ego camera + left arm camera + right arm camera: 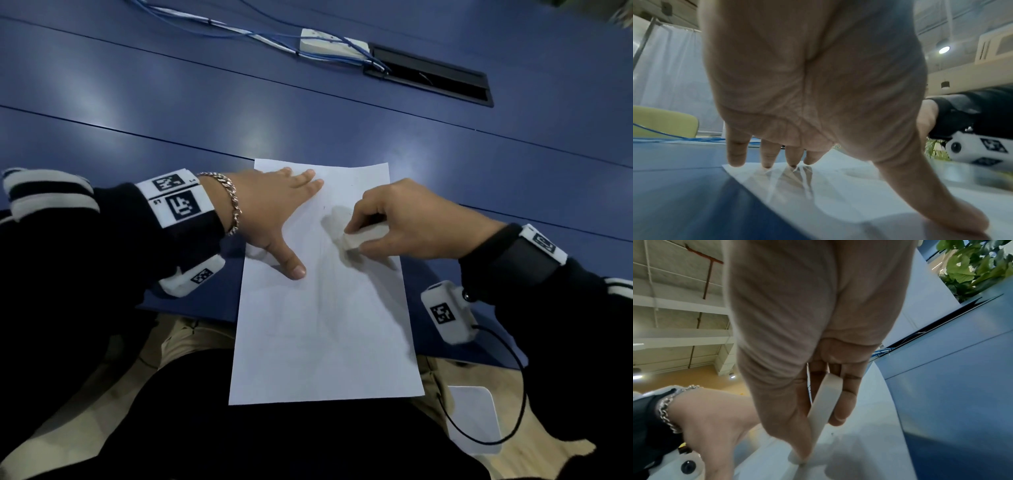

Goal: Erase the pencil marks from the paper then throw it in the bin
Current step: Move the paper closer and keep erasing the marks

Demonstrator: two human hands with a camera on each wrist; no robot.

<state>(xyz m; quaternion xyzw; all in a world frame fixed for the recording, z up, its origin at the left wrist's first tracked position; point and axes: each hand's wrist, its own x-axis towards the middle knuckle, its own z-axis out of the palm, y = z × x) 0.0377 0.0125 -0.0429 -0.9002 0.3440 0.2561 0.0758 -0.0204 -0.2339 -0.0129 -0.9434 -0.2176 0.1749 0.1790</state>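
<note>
Flat left hand [270, 212] pins paper [325, 325]; right hand [407, 222] pinches eraser [363, 236] on it.

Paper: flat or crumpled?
Flat. The paper lies spread on the table, left hand pressing it, right hand rubbing the eraser on it.

Head cam overhead; wrist cams close, shared paper [322, 308].

1. My left hand [270, 212] covers the top left part of the paper [322, 325].
2. My right hand [407, 226] hides most of the eraser [356, 238], so only one end shows.
3. The pencil marks [323, 274] are too faint for me to read.
4. My right wrist camera looks blurry.
</note>
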